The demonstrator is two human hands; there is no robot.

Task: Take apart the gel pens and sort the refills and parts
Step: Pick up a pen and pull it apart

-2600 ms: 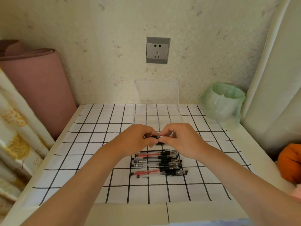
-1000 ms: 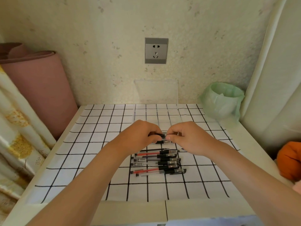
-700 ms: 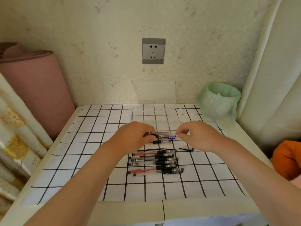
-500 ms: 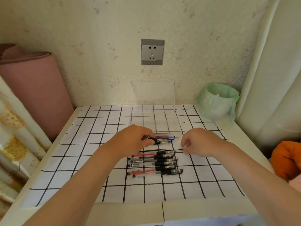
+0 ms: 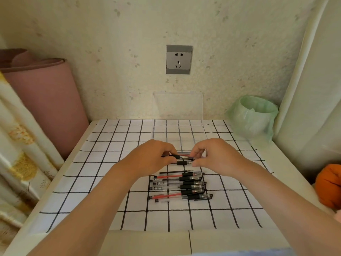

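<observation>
1. In the head view, a white tabletop (image 5: 103, 182) carried a sheet with a black grid, and the pile of gel pens (image 5: 180, 187) lay on it near its middle, the pens side by side and pointing left to right.
2. Both hands met just behind the pile. The left hand (image 5: 153, 159) had its grip clamped on the held pen (image 5: 181, 157) at its black left end, fingers curled over it.
3. The right hand (image 5: 214, 156) had its grip pinched on the right end of the same pen, thumb below and fingertips above. The pen was held level above the sheet.
4. Directly under the hands, between them and the pile, a short loose part with a black band (image 5: 181, 163) lay on the sheet.
5. A thin dark refill (image 5: 176, 171) lay alone along the far edge of the pile, just beside the first red-inked pen.
6. Within the pile, some barrels showed red ink and others dark ink; the black caps sat at the right ends.
7. Behind the pile, a clear box (image 5: 178, 130) stood against the wall, with a grey wall socket (image 5: 179, 59) above it.
8. To the right of the pile and further back stood a bin with a green liner (image 5: 253, 119); to the left, off the tabletop, a pink roll (image 5: 44, 100) leaned at the wall.
</observation>
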